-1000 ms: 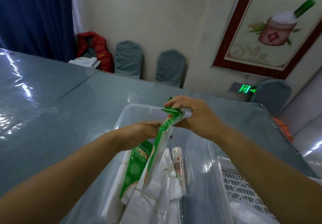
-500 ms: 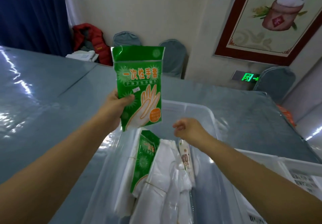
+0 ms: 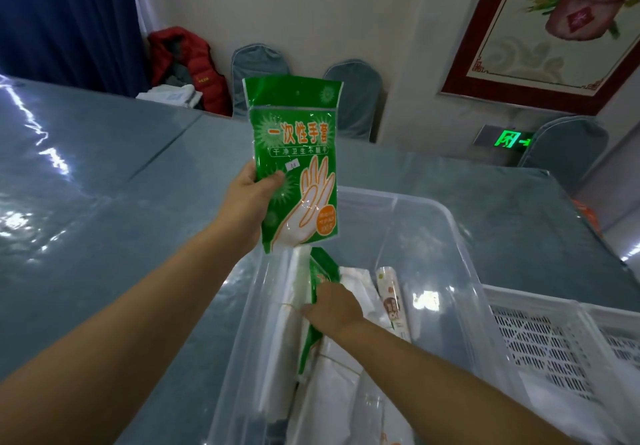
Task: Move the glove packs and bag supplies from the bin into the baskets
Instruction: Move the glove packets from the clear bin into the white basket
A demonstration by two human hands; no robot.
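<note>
Above the far-left corner of the clear plastic storage bin, the left hand holds a flat green-and-white pack of disposable gloves upright, thumb across its front face and fingers behind, clear of the bin's rim. Down inside the bin, the right hand rests palm-down on a second green glove pack that stands on edge among the white supplies; its fingertips are hidden against the pack, so I cannot tell whether it has closed on it yet.

To do this step well, the right hand probably wants to pinch the second pack by its upper edge and draw it straight up, so that the neighbouring soft bags are not dragged out with it. The lifted pack is slippery film, so a firm thumb pinch seems wise while it travels to the baskets.

Besides that second pack, the bin holds bundles of folded white plastic bags along its left side and middle, and a slim white printed roll lying just right of them. White perforated plastic baskets stand touching the bin's right side on the grey-blue table; what shows of them looks mostly empty.
</note>
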